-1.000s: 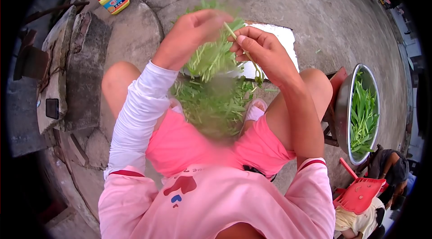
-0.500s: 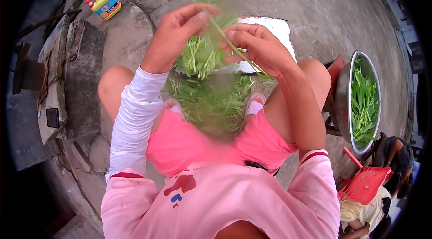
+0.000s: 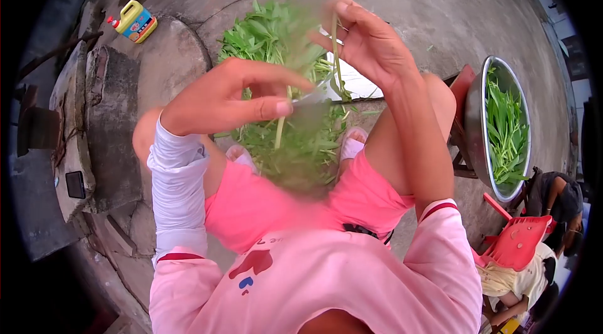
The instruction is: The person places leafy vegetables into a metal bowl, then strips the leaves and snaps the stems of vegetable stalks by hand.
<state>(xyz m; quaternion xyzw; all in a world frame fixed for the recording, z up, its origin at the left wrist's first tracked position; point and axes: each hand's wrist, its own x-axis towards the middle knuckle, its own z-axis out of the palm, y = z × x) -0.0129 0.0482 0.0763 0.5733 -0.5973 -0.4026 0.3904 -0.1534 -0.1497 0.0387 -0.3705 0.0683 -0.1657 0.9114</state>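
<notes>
The left hand (image 3: 226,95), its forearm in a white sleeve (image 3: 180,189), pinched a short piece of stem (image 3: 279,133) between thumb and fingers, its index finger stretched out and blurred. The right hand (image 3: 370,48), raised beyond the left, grasped a long green stem (image 3: 336,51) with the fingers bent around its upper part, the lower end hanging free over the near edge of a white board (image 3: 358,86). A heap of leafy greens (image 3: 257,35) lay past the left hand, at the board's left side, its leaves hiding that edge. More cut greens (image 3: 323,152) were scattered on the ground between the person's two sandals (image 3: 353,139); a blurred green patch obscured part of both piles. Off to the right, a metal basin (image 3: 477,126) held further greens (image 3: 504,126), some leaf tips reaching its near rim. A yellow bottle (image 3: 135,21) with a red pump stood by the far left edge of a round slab (image 3: 173,57). A red chair (image 3: 518,243) and other people (image 3: 559,199) showed beyond the basin's near side.
</notes>
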